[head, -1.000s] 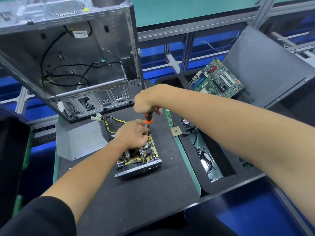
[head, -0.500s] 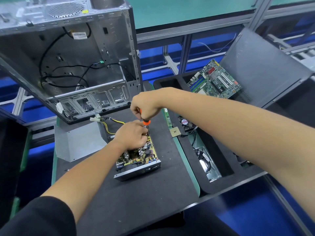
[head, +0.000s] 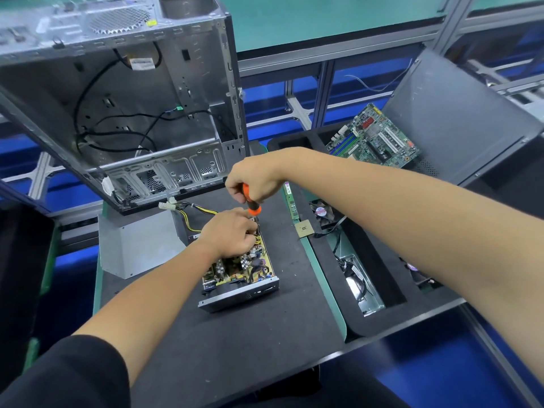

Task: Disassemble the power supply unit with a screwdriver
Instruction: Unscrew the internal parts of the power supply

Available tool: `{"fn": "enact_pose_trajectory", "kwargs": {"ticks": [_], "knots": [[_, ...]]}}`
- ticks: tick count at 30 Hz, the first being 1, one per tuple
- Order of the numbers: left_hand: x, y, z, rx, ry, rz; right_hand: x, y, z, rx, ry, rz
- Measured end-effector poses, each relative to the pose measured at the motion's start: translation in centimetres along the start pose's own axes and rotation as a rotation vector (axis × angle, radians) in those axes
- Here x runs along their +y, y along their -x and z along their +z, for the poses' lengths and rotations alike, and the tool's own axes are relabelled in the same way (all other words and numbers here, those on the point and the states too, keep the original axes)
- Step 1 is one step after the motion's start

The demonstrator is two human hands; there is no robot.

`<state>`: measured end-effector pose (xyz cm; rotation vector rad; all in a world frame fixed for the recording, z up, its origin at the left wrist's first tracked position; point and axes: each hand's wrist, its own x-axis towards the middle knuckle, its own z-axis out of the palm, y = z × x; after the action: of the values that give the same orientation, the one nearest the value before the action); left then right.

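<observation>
The opened power supply unit (head: 244,278) lies on the black mat, its yellow circuit board and components exposed, a metal end plate toward me. My right hand (head: 253,178) grips the orange-and-black handle of a screwdriver (head: 251,201), held upright with its tip at the unit's far end. My left hand (head: 229,234) rests on the far part of the board, fingers curled around the shaft's tip area; what they pinch is hidden. A grey metal cover (head: 135,245) lies left of the unit.
An empty PC case (head: 117,98) stands tilted at the back left. A foam tray (head: 382,290) on the right holds a motherboard (head: 374,139), a fan (head: 323,213), a grey side panel (head: 459,119) and cables. A CPU chip (head: 304,229) and a RAM stick (head: 291,201) lie beside the mat's edge.
My right hand has turned on the screwdriver handle, showing more of the orange grip. The left hand stays on the board's far end. The view has shifted slightly.
</observation>
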<state>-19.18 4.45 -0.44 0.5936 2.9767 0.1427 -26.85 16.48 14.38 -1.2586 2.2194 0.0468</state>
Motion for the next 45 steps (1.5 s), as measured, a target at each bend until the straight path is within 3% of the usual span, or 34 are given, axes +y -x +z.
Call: {"fn": "enact_pose_trajectory", "kwargs": {"ticks": [3,8,13,17,22,27,31,36,41,45], "knots": [[0.0,-0.1,0.0,-0.005,0.012,0.004,-0.2,-0.4,0.6,0.054,-0.057,0.107],[0.0,-0.2,0.1,-0.011,0.008,-0.011,-0.9,-1.5,1.0,0.031,0.276,0.120],[-0.1,-0.2,0.1,-0.015,0.021,-0.012,0.2,-0.1,-0.2,-0.007,0.040,-0.009],[-0.1,-0.3,0.0,-0.045,0.023,-0.022,0.7,0.2,0.2,0.028,-0.062,0.029],[0.0,-0.2,-0.1,-0.050,0.027,-0.025,-0.3,-1.3,1.1,0.065,0.277,0.095],[0.1,-0.1,-0.2,-0.030,0.008,-0.026,0.0,-0.6,0.2,0.034,0.020,-0.044],[0.0,-0.2,-0.1,-0.034,0.004,-0.019,0.2,-0.1,0.5,0.071,-0.062,0.006],[0.1,-0.2,0.0,-0.039,-0.003,-0.015,-0.5,-0.9,1.3,0.072,0.302,0.106],[0.2,-0.1,-0.1,-0.033,-0.014,-0.017,-0.6,0.0,0.7,0.075,0.011,-0.010],[0.3,-0.1,-0.2,-0.015,-0.013,-0.019,-0.2,0.5,0.9,0.053,0.036,0.141]]}}
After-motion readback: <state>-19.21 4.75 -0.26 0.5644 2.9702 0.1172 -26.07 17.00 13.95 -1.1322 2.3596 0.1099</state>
